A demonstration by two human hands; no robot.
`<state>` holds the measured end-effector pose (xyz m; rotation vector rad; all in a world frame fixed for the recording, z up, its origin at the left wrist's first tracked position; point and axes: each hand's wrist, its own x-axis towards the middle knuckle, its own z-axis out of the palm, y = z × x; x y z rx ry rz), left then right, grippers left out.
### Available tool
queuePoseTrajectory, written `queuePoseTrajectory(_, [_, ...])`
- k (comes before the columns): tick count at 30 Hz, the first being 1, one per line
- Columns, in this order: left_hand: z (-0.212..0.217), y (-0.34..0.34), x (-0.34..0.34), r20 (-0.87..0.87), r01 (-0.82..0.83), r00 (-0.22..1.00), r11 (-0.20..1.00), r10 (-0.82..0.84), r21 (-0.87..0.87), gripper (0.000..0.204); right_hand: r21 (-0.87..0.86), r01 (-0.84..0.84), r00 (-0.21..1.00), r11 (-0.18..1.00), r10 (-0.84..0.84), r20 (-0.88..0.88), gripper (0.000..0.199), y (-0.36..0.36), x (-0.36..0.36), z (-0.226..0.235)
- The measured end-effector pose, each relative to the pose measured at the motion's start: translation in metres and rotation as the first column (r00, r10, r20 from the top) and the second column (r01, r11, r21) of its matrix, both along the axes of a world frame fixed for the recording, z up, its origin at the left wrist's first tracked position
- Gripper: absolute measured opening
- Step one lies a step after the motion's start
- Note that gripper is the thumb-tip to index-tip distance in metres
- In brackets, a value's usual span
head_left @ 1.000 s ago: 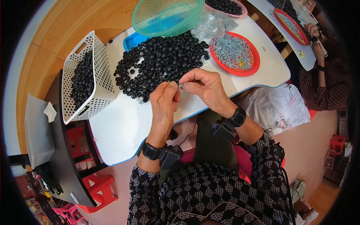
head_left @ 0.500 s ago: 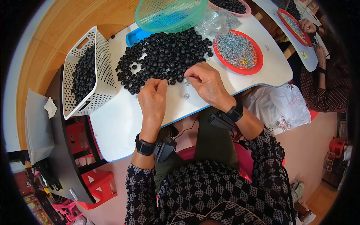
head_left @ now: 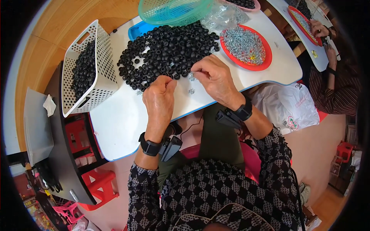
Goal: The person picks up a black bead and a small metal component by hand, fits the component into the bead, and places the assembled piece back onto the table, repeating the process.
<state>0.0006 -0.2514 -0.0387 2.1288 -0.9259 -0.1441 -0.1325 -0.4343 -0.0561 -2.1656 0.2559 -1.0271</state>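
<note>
The left hand (head_left: 158, 99) rests knuckles-up on the white bench (head_left: 115, 127), its fingers curled together at the near edge of a heap of black rings (head_left: 167, 52); whether it pinches anything cannot be told, since the fingertips are hidden under the hand. The right hand (head_left: 214, 77) lies just beside it, fingers bent down and drawn together over a small silvery metal piece (head_left: 191, 77) at the edge of the heap; the fingertips touch or nearly touch it, but a firm pinch cannot be made out. Another small metal piece (head_left: 191, 91) lies loose on the bench between the two hands.

The heap of black rings spreads over the middle of the bench, in front of both hands. To the left stands a white perforated basket (head_left: 101, 54), tilted, with more black rings inside. Beyond the heap sits a green mesh bowl (head_left: 169, 11), partly over a blue tray (head_left: 138, 30). To the right of the heap is a red plate (head_left: 266, 63) holding small silvery metal parts, and next to it a clear plastic bag (head_left: 225, 15).

Both wrists wear black bands. At the upper right, another person's hand (head_left: 320, 29) works beside a second red plate (head_left: 298, 17) on a neighbouring bench. A white plastic bag (head_left: 289, 107) lies below the bench edge on the right.
</note>
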Motion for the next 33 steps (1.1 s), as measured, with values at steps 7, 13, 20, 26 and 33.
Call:
queuePoseTrajectory(7, [0.009,0.009,-0.016,-0.061,-0.059,0.997,0.993,0.053,-0.098,0.014,0.110,-0.028,0.999,0.994,0.029,-0.014,0.019,0.006,-0.018,0.003])
queuePoseTrajectory(13, [0.016,0.043,-0.002,-0.895,-0.269,0.396,0.907,-0.204,-0.325,0.022,0.086,-0.006,0.998,0.996,0.011,-0.058,0.019,0.010,-0.037,0.008])
queuePoseTrajectory(20, [0.053,0.073,-0.021,-0.904,-0.349,0.135,0.834,-0.406,-0.427,0.055,0.239,-0.004,0.996,0.971,0.026,-0.086,0.016,0.036,-0.034,0.023])
queuePoseTrajectory(26, [0.061,0.090,-0.032,-0.879,-0.280,0.209,0.835,-0.429,-0.474,0.038,0.266,-0.031,0.995,0.963,0.056,-0.087,0.015,0.060,-0.038,0.038])
queuePoseTrajectory(33, [0.055,0.109,-0.035,-0.815,-0.438,0.107,0.709,-0.569,-0.553,0.030,0.458,-0.129,0.990,0.880,0.142,0.005,0.013,0.089,-0.041,0.069])
